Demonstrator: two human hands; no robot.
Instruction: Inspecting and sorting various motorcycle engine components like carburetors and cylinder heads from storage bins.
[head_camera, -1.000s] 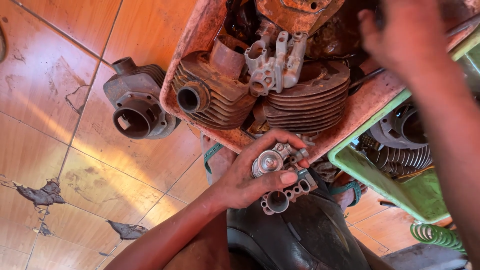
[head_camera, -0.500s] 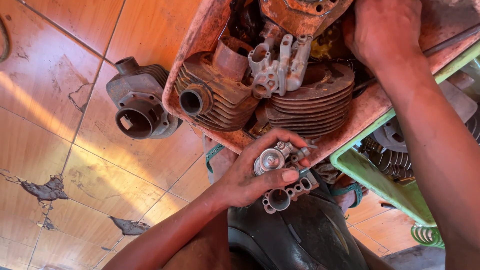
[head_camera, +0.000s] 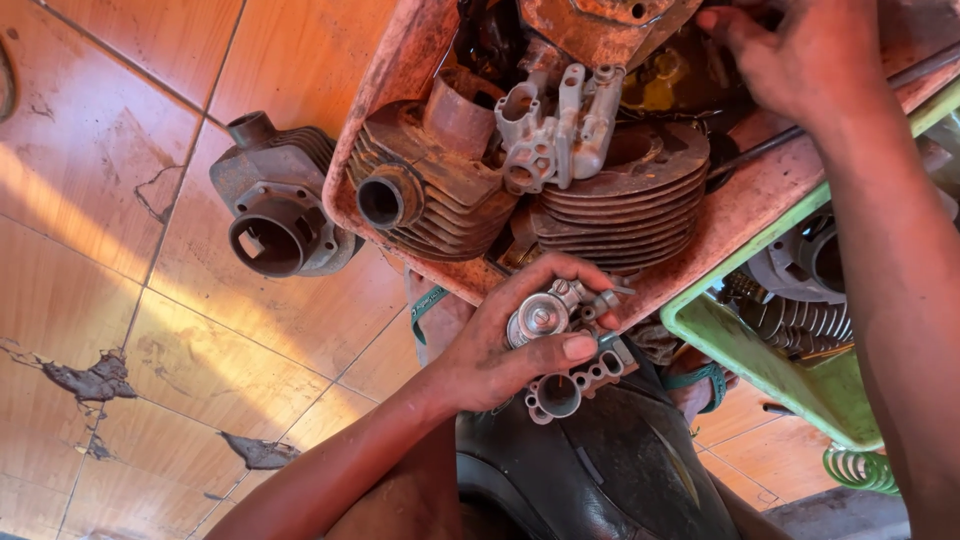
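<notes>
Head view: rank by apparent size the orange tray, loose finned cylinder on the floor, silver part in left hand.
1. orange tray
2. loose finned cylinder
3. silver part, gripped by the left hand; it sits nearer the camera, so its real size is unsure.

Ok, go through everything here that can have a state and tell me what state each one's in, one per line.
Left hand: closed around a small metal part.
Right hand: reaching into the orange tray, grip hidden.
Finned cylinder: lying on its side in the tray, rusty.
Grey cylinder: on the floor tiles, outside the tray, opening facing up.
Green crate: holding more parts.
</notes>
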